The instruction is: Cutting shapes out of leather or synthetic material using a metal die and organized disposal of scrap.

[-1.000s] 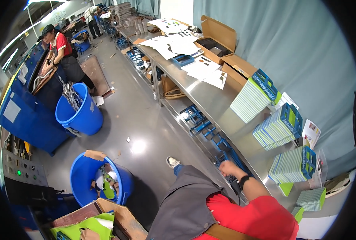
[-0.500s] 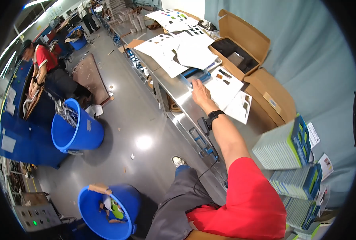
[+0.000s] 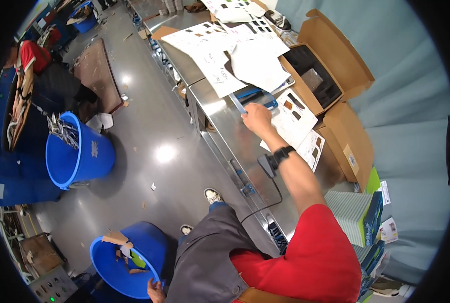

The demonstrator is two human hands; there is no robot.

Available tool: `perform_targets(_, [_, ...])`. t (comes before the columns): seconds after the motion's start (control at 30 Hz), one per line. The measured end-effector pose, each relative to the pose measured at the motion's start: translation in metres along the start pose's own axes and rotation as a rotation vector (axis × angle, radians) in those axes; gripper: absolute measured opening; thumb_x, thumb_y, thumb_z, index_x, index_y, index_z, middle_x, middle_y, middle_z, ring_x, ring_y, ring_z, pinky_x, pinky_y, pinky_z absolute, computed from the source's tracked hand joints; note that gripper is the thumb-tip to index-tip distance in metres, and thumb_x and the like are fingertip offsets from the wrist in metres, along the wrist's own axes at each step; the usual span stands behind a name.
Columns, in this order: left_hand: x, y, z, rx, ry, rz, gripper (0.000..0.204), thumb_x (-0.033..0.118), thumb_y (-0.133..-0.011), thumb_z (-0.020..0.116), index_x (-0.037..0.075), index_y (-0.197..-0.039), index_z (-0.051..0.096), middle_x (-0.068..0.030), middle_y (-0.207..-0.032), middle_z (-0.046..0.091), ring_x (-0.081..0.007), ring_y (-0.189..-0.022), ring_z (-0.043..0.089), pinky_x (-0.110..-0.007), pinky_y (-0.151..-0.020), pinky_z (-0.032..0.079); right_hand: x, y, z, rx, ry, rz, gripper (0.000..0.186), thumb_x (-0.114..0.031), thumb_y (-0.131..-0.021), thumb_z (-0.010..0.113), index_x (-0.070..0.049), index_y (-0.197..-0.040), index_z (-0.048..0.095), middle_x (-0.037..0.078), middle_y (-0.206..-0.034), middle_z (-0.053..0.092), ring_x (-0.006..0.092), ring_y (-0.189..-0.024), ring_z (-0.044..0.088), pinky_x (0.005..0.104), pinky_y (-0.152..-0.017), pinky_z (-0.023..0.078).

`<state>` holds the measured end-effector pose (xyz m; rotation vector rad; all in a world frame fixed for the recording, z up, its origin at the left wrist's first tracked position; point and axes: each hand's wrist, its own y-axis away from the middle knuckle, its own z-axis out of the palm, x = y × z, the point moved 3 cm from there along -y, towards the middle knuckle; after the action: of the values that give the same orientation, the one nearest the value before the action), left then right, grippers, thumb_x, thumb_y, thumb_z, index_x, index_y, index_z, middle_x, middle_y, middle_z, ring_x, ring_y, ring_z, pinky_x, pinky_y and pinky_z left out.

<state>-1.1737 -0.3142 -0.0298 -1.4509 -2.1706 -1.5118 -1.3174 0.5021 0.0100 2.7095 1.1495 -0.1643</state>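
One thin, straight blue-grey strip (image 3: 238,103)

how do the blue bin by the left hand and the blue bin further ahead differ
The near bin holds brown, white and green scraps; the far bin, a tangle of greyish strips. A brown piece lies across the near bin's rim; strips poke above the far bin's. Both are blue, round and open-topped.
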Motion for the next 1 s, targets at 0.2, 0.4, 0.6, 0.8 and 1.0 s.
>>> perform_targets(0.2, [-0.062,-0.024,-0.025,-0.02,0.042,-0.017,0.047,0.007,-0.098,0.064,0.005,-0.143,0.05,-0.0137,-0.113,0.067,-0.0191,-0.092,0.064,-0.031,-0.077,0.054,-0.027,0.089,-0.037,0.11,-0.162,-0.098,0.019,-0.022,-0.085,0.072,-0.004,-0.087,0.073,0.015,-0.089,0.071,0.038,-0.082,0.07,0.0482,-0.073,0.055])
perform_targets(0.4, [-0.021,-0.022,0.023,-0.045,-0.106,0.018,0.048,0.013,-0.091,0.073,0.004,-0.135,0.056,-0.0181,-0.1,0.073,-0.0197,-0.085,0.068,-0.036,-0.077,0.055,-0.033,0.131,0.009,0.117,-0.236,-0.166,0.016,-0.017,-0.087,0.068,-0.001,-0.086,0.071,0.011,-0.095,0.07,0.0385,-0.079,0.069,0.0495,-0.07,0.054])
perform_targets(0.6, [0.017,-0.018,0.024,0.042,-0.098,0.047,0.058,0.035,-0.09,0.077,-0.003,-0.131,0.058,-0.0105,-0.09,0.068,-0.015,-0.076,0.062,-0.029,-0.069,0.051,-0.044,0.104,0.011,0.174,-0.3,-0.191,0.016,-0.016,-0.087,0.067,-0.001,-0.085,0.071,0.013,-0.094,0.07,0.04,-0.078,0.068,0.0509,-0.07,0.054])
perform_targets(0.8, [-0.006,-0.032,0.018,0.022,0.018,0.023,0.049,0.02,-0.094,0.07,0.002,-0.137,0.054,-0.0104,-0.101,0.066,-0.0163,-0.085,0.062,-0.029,-0.073,0.051,-0.068,-0.014,0.022,0.148,-0.062,-0.121,0.013,-0.01,-0.085,0.064,0.002,-0.085,0.07,0.02,-0.096,0.069,0.0409,-0.083,0.069,0.0517,-0.076,0.055])
perform_targets(1.0, [-0.078,-0.038,0.009,0.126,0.099,0.025,0.048,0.009,-0.088,0.074,0.006,-0.134,0.06,-0.0163,-0.1,0.073,-0.0195,-0.086,0.069,-0.035,-0.081,0.055,-0.135,0.015,0.0,0.315,-0.34,-0.362,0.046,-0.016,-0.089,0.069,0.001,-0.129,0.053,0.019,-0.126,0.057,0.0405,-0.1,0.065,0.0476,-0.08,0.055])
